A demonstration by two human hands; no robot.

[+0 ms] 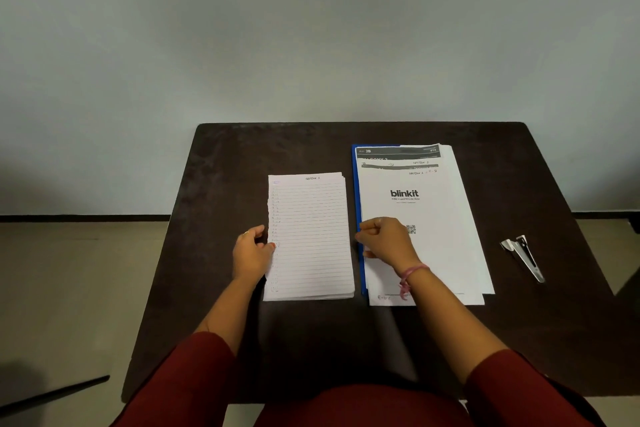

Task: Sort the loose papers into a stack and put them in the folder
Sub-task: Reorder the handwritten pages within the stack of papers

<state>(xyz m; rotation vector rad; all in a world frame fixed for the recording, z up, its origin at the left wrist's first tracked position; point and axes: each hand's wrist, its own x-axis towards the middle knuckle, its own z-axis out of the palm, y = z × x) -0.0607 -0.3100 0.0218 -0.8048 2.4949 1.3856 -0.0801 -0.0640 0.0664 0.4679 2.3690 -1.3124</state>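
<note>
A: Between the two hands on the dark table [311,146], what lies there?

B: The stack of lined papers [310,239]. The left hand [252,251] sits at its left edge, thumb and fingertips curled onto the torn margin, so it seems to pinch or steady the sheets there; how much paper it has hold of I cannot tell.

A: And the right hand?

B: The right hand [386,237] is curled too, resting on the left margin of the printed sheets [426,215], the top one marked "blinkit". Its fingers close near the edge where a strip of the blue folder [356,191] shows under them. Whether they grip the paper, the folder edge or nothing, I cannot tell.

A: So where does the job stand?

B: Partly done, I judge. The lined sheets look squared into one neat pile, apart from the fingers of the right hand by a narrow gap of table. The printed sheets lie on the folder but fanned, their far and right edges stepped, not aligned.

A: What is left?

B: Probably to square the printed sheets, join the two piles, and close them inside the folder. It looks to lie flat beneath them, mostly hidden.

A: Anything else?

B: A metal staple remover [523,255], well to the right of the right hand, untouched.
</note>
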